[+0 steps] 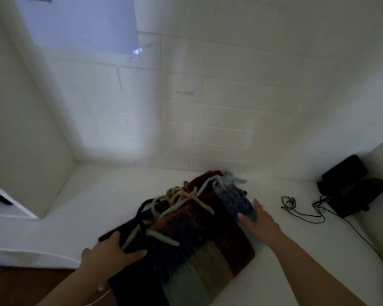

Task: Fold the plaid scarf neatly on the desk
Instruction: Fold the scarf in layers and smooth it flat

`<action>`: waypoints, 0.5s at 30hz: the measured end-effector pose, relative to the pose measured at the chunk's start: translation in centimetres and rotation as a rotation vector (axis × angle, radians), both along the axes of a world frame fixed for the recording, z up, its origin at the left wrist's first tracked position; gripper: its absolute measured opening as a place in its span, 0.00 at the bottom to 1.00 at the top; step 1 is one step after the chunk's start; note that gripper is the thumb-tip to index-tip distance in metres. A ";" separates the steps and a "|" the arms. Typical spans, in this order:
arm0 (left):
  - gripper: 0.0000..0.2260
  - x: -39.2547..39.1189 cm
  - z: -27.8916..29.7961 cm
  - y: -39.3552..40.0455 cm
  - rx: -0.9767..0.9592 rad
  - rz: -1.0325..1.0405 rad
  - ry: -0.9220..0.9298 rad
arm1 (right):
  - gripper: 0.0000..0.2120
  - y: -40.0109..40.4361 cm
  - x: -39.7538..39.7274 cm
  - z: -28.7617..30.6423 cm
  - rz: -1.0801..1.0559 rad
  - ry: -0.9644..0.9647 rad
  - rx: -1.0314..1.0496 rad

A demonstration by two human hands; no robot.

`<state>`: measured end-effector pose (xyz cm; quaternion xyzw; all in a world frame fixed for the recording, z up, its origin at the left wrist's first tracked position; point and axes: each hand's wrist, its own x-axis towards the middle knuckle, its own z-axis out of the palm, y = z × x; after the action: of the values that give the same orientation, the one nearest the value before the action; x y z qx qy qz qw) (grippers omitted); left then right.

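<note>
From the head camera, the thick woollen plaid scarf in dark red, navy, rust and grey-green blocks (186, 237) lies folded into a bundle on the white counter (296, 261), its near end hanging over the front edge toward the person. Long yarn tassels in cream, pale blue and navy (179, 199) sprawl loose across the top of the bundle.

The left hand (110, 253) lies spread on the scarf's left edge, fingers apart and pressing down on the cloth and on one pale tassel, not clamped round anything. The right hand (258, 221) rests open at the right edge, fingers splayed flat against the blue-grey panel.

The likeliest trouble is the tassels: left on top as they are, the next fold would probably trap them crooked and leave a lumpy, untidy result. The overhanging end could also drag the whole bundle off the counter if either hand lifts without the other holding it down. The layers look bulky and could slide askew under uneven pressure. To the right, a thin dark coiled cable (296, 208) runs to a black box-shaped device (349, 186) in the corner, near enough that a sweeping right arm might snag it.

The picture is dim and blurred; no brand, label or writing can be read.
</note>
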<state>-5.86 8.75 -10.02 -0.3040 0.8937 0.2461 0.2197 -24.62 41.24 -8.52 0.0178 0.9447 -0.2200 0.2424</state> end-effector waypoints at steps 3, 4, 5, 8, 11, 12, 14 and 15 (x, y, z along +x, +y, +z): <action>0.22 1.0 0.7 0.7 0.028 -0.080 0.094 | 0.43 -0.6 -1.1 -0.4 0.118 -0.089 0.022; 0.15 1.1 1.4 0.9 0.029 -0.101 0.177 | 0.35 -0.9 -1.1 0.0 0.131 -0.058 -0.047; 0.13 1.0 2.2 0.9 0.068 -0.100 0.274 | 0.25 -1.2 -0.9 0.7 0.116 -0.019 -0.168; 0.17 0.6 5.1 0.3 0.250 0.013 0.559 | 0.12 -1.2 -0.7 3.5 0.000 -0.012 -0.569; 0.13 -0.7 5.3 -1.6 0.180 0.141 0.682 | 0.12 -2.1 -2.0 4.9 -0.049 0.064 -0.729; 0.13 -1.1 4.6 -2.2 0.112 0.179 0.638 | 0.16 -2.8 -2.4 4.5 -0.024 0.075 -0.687; 0.16 -1.3 2.4 -2.5 0.012 0.186 0.449 | 0.29 -3.8 -2.6 2.9 0.053 0.051 -0.563; 0.19 -1.1 1.3 -2.2 -0.023 0.200 0.342 | 0.33 -4.1 -2.7 1.6 0.096 0.025 -0.513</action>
<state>-6.94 6.58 -8.69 -0.3475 0.8861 0.3046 0.0358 -27.34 37.14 -6.93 -0.0919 0.8608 -0.4408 0.2372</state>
